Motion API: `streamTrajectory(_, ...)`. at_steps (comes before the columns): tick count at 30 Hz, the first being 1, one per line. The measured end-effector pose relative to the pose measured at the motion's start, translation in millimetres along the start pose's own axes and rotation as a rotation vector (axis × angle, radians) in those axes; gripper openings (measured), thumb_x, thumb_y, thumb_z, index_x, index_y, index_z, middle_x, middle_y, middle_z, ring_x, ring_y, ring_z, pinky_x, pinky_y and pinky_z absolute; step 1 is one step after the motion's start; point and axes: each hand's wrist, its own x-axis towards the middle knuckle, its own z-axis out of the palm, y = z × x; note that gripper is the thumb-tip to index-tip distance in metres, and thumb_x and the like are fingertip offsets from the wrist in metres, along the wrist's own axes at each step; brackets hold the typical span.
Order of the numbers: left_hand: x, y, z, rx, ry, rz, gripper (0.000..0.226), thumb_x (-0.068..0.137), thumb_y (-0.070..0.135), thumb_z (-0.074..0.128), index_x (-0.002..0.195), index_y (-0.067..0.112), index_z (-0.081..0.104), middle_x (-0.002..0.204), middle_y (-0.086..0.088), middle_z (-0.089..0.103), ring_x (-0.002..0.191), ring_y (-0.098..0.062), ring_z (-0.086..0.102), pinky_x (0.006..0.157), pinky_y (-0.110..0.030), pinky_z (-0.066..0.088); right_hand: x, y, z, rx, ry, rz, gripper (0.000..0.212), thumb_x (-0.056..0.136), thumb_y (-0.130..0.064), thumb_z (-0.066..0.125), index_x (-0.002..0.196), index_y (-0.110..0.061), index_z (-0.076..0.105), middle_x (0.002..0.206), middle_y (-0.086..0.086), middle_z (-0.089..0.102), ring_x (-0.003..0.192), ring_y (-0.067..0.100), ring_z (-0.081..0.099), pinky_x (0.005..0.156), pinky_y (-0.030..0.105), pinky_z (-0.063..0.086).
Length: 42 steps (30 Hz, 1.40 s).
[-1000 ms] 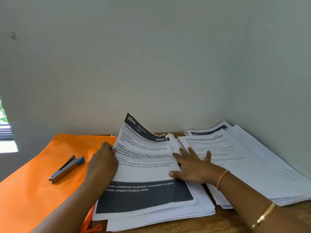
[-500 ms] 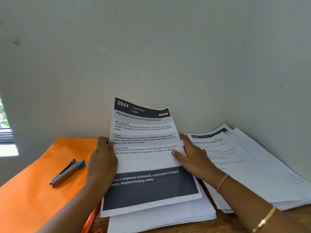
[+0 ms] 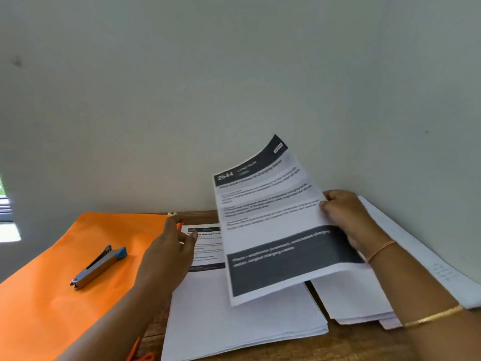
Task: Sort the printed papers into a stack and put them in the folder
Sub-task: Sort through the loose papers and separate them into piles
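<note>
Papers: two piles on a wooden surface [image 3: 351,342] in a corner of pale walls. Orange folder [image 3: 52,295] lies flat at left, the biggest item, partly off the surface edge toward the viewer. Left pile [image 3: 234,321] sits just beside the folder, top page mostly blank with a printed block at its far end. Right pile [image 3: 351,300] runs along the right wall, its sheets fanned and uneven. One printed sheet [image 3: 273,222], headed "2644", is held up in the air, tilted, above the gap between the piles; text blurred. Right hand [image 3: 348,217] pinches that sheet's right edge, thumb on the front, fingers behind. Left hand [image 3: 169,254] hovers over the left pile's far corner, fingers loosely curled, grasping nothing. Stapler [image 3: 100,265], grey with blue end, rests on the folder.
</note>
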Motion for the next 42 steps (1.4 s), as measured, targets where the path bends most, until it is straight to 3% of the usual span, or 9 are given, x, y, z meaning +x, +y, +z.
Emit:
streamTrajectory(3,1.4,-3.5,1.4,0.131,-0.043,0.011,0.037,0.094,0.032,0.053,0.128,0.021,0.043,0.109,0.005,0.063,0.1,-0.015,0.055,0.071,-0.025,0.041,14.6,17.9,-25.1,-0.144,0.096,0.021,0.019,0.081,0.006,0.043,0.077,0.005,0.062,0.074,0.014,0.06,0.071,0.028,0.053,0.058,0.028,0.035)
streamTrajectory(6,2.2,-5.6,3.7,0.241,-0.112,0.016,0.039,0.091,0.033,0.058,0.127,0.024,0.047,0.126,0.002,0.056,0.11,-0.014,0.053,0.083,-0.023,0.043,21.4,36.0,-42.0,-0.365,0.089,0.036,0.021,0.084,0.004,0.041,0.068,-0.004,0.052,0.071,0.01,0.053,0.066,0.026,0.047,0.055,0.029,0.031)
streamTrajectory(9,0.9,-7.2,5.5,0.254,-0.186,0.02,0.04,0.089,0.032,0.062,0.126,0.027,0.048,0.133,0.002,0.049,0.114,-0.015,0.051,0.082,-0.021,0.04,31.4,56.8,-47.6,-0.537,0.04,0.11,0.012,0.088,-0.004,0.042,0.086,-0.007,0.054,0.087,0.008,0.05,0.08,0.027,0.048,0.071,0.031,0.04)
streamTrajectory(16,0.7,-5.5,5.8,0.359,-0.263,0.021,0.046,0.086,0.035,0.065,0.127,0.028,0.044,0.138,0.002,0.044,0.119,-0.015,0.047,0.084,-0.017,0.041,46.5,97.5,-52.1,-0.655,-0.011,0.267,0.017,0.089,-0.015,0.042,0.073,-0.022,0.043,0.102,0.009,0.054,0.097,0.03,0.052,0.098,0.044,0.042)
streamTrajectory(20,3.8,-8.0,3.0,0.38,-0.241,-0.032,0.05,0.084,0.036,0.068,0.127,0.026,0.045,0.137,0.0,0.047,0.118,-0.016,0.048,0.082,-0.019,0.041,49.0,110.4,-54.9,-0.695,-0.037,0.298,0.006,0.086,-0.017,0.042,0.089,-0.018,0.047,0.112,0.011,0.056,0.102,0.031,0.053,0.099,0.045,0.041)
streamTrajectory(27,9.1,-12.0,2.2,0.396,-0.204,-0.122,0.05,0.083,0.035,0.069,0.126,0.023,0.047,0.13,-0.001,0.052,0.111,-0.015,0.051,0.073,-0.018,0.037,44.7,102.1,-51.6,-0.768,-0.088,0.302,0.037,0.085,-0.02,0.042,0.121,-0.013,0.04,0.1,0.008,0.052,0.1,0.03,0.053,0.097,0.046,0.042)
streamTrajectory(31,10.1,-12.8,0.3,0.377,-0.198,-0.153,0.051,0.081,0.033,0.071,0.125,0.021,0.047,0.121,0.0,0.055,0.096,-0.01,0.047,0.064,-0.017,0.036,32.1,87.3,-45.7,-0.863,-0.052,0.329,0.049,0.088,-0.027,0.045,0.133,-0.014,0.034,0.128,0.012,0.047,0.12,0.033,0.045,0.103,0.046,0.035)
streamTrajectory(36,9.8,-14.1,-1.5,0.331,-0.175,-0.174,0.041,0.081,0.031,0.072,0.113,0.021,0.048,0.09,0.007,0.049,0.082,-0.01,0.048,0.054,-0.016,0.035,20.6,69.2,-25.9,-1.01,-0.041,0.213,0.055,0.092,-0.033,0.045,0.142,-0.019,0.025,0.144,0.013,0.033,0.134,0.034,0.03,0.106,0.051,0.028)
streamTrajectory(42,10.2,-13.2,-3.6,0.249,-0.155,-0.232,0.035,0.083,0.027,0.071,0.103,0.024,0.043,0.093,0.002,0.058,0.077,-0.012,0.053,0.052,-0.02,0.04,-0.5,41.0,21.6,-0.894,-0.165,-0.144,0.052,0.094,-0.03,0.043,0.143,-0.023,0.028,0.143,0.006,0.038,0.132,0.03,0.035,0.104,0.05,0.029)
